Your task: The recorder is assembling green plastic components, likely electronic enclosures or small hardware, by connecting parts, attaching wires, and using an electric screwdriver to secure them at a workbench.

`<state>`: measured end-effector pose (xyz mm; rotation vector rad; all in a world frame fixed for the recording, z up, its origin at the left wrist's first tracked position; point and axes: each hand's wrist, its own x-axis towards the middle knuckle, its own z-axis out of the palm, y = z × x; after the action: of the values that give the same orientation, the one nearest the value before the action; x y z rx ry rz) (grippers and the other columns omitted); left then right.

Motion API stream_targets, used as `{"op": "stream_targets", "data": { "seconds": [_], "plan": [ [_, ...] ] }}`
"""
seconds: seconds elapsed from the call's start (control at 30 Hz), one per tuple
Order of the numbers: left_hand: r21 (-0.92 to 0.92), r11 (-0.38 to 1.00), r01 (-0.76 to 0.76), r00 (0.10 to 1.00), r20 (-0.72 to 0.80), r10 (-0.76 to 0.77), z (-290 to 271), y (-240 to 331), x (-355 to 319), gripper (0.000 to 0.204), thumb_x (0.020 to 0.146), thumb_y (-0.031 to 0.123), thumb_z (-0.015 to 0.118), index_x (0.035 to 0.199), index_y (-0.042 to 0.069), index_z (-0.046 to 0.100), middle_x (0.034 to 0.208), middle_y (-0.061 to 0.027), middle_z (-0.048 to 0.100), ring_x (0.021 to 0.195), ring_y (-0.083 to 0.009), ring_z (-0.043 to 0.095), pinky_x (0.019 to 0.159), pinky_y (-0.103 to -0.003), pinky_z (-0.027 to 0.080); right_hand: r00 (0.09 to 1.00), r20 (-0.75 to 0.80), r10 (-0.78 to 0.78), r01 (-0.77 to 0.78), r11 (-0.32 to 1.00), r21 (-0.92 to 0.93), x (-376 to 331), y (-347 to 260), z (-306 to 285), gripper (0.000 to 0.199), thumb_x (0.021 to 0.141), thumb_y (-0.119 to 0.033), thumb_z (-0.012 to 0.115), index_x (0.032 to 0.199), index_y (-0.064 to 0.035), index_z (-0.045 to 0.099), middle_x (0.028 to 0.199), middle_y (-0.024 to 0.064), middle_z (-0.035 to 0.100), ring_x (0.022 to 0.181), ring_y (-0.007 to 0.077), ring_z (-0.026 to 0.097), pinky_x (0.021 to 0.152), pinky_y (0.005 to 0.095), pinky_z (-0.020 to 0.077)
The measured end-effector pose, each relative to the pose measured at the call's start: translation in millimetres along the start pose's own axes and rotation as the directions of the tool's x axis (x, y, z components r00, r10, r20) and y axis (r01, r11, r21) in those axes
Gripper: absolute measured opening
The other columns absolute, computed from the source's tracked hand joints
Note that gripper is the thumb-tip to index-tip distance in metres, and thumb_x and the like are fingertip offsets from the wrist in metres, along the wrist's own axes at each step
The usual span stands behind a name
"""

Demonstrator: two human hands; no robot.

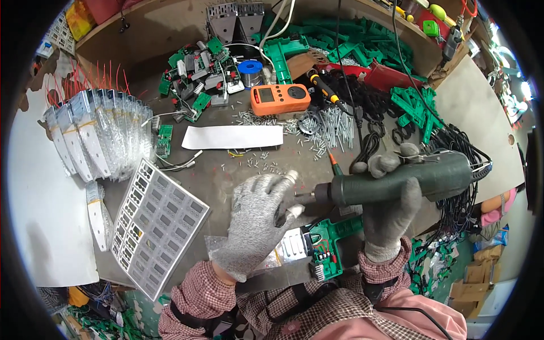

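My right hand [391, 218], in a grey glove, is wrapped round a dark green electric screwdriver [402, 180] lying level, its bit pointing left. My left hand [256, 218], also gloved, is at the bit's tip with thumb and fingers curled; what they pinch is hidden. Below them sits an opened green plastic housing [327, 249] with a handle, red wires and a circuit board inside. A clear-wrapped silver strip [292, 247] meets its left side, partly under my left hand. Loose screws [266, 165] lie just beyond my left fingers.
A sheet of grey labels [161, 226] lies left, near bagged metal strips [96, 133] with red wires. Behind are a white paper strip [232, 137], an orange meter [280, 99], a solder spool [250, 72], and green housings [362, 42]. Black cables [453, 192] hang right.
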<state>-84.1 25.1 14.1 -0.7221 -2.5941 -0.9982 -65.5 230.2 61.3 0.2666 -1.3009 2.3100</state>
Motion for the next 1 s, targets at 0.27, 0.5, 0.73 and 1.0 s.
{"op": "stream_targets", "data": {
  "seconds": [0.27,0.5,0.73,1.0],
  "plan": [
    [-0.101,0.994,-0.048,0.996,0.069,0.055,0.1,5.0,-18.5,0.019,0.086,0.024,0.075,0.101,0.012,0.075,0.088,-0.0073,0.065,0.091,-0.0304,0.062,0.087,-0.045,0.044,0.998,0.016,0.058,-0.06,0.989,0.133,-19.8,-15.6,-5.8,0.067,0.089,-0.034,0.077,0.141,-0.0107,0.041,0.106,0.0082,0.064,0.098,0.0213,0.063,0.098,0.0474,0.0538],
    [-0.025,0.997,-0.067,0.989,0.132,0.07,-3.4,17.9,-17.6,0.018,0.084,0.021,0.078,0.099,0.01,0.075,0.086,-0.006,0.066,0.085,-0.0295,0.061,0.085,-0.042,0.043,0.998,-0.022,0.062,-0.058,0.988,0.141,-30.6,-18.7,-8.9,0.066,0.09,-0.031,0.076,0.14,-0.0083,0.041,0.107,0.0115,0.063,0.1,0.023,0.063,0.093,0.0456,0.0569],
    [0.05,0.985,-0.163,0.962,0.228,0.147,-9.1,30.9,-18.6,0.027,0.086,0.024,0.077,0.108,0.01,0.074,0.093,-0.0073,0.067,0.095,-0.0306,0.061,0.091,-0.044,0.043,0.995,0.042,0.088,-0.093,0.989,0.113,-37.2,-33.9,-10.2,0.064,0.089,-0.029,0.076,0.137,-0.0069,0.041,0.105,0.0131,0.062,0.099,0.025,0.064,0.084,0.0439,0.0607],
    [-0.23,0.927,-0.296,0.834,0.412,0.368,-12.8,33.9,-13.3,0.086,0.079,0.047,0.082,0.149,0.007,0.051,0.127,-0.0139,0.061,0.125,-0.0346,0.055,0.112,-0.055,0.035,0.999,0.043,-0.027,0.03,0.997,-0.065,-37.9,-72.0,-36.9,0.06,0.086,-0.038,0.078,0.129,-0.0091,0.049,0.087,0.003,0.06,0.078,0.0137,0.054,0.079,0.0378,0.048]
  ]
}}
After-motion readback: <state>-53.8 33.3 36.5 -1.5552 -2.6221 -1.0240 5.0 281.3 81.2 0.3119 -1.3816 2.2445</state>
